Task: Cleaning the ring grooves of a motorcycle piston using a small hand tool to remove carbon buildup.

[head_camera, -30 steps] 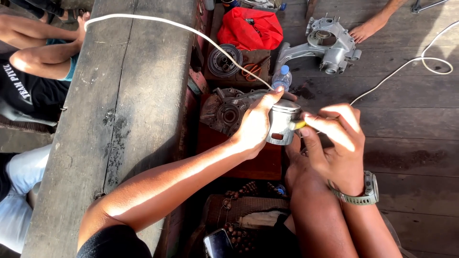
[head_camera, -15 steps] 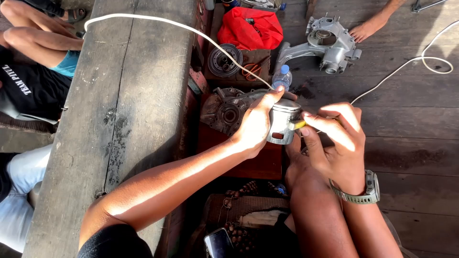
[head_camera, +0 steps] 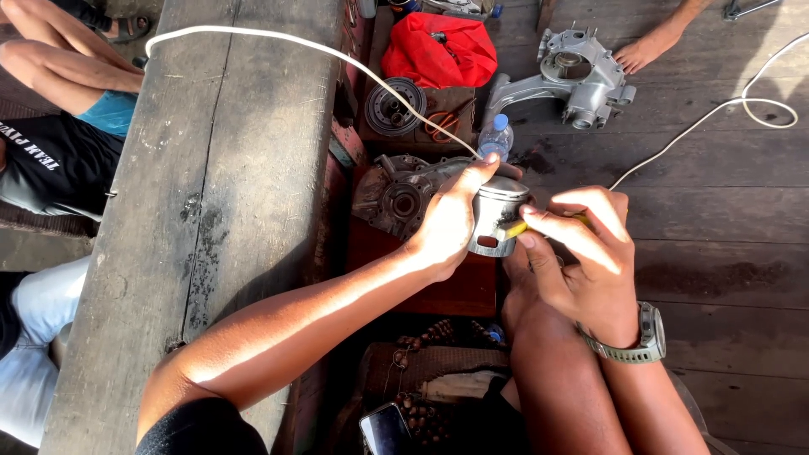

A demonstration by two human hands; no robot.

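Observation:
My left hand (head_camera: 447, 223) grips a silver metal piston (head_camera: 499, 216), thumb over its crown and fingers wrapped around its skirt. My right hand (head_camera: 581, 248), with a grey wristwatch (head_camera: 645, 337) on the wrist, pinches a small yellow tool (head_camera: 516, 227) whose tip touches the piston's side. Both hands hover above a dark engine casing (head_camera: 396, 195) that lies on the wooden floor.
A thick wooden beam (head_camera: 219, 194) runs down the left, a white cord (head_camera: 278, 44) draped across it. Farther off lie a red cloth (head_camera: 438, 50), a round clutch part (head_camera: 394, 105), orange scissors (head_camera: 438, 125), a plastic bottle (head_camera: 497, 136) and a grey crankcase (head_camera: 573, 76). Other people sit at left.
My hands and the piston stay almost still. The person at the upper left has shifted their legs.

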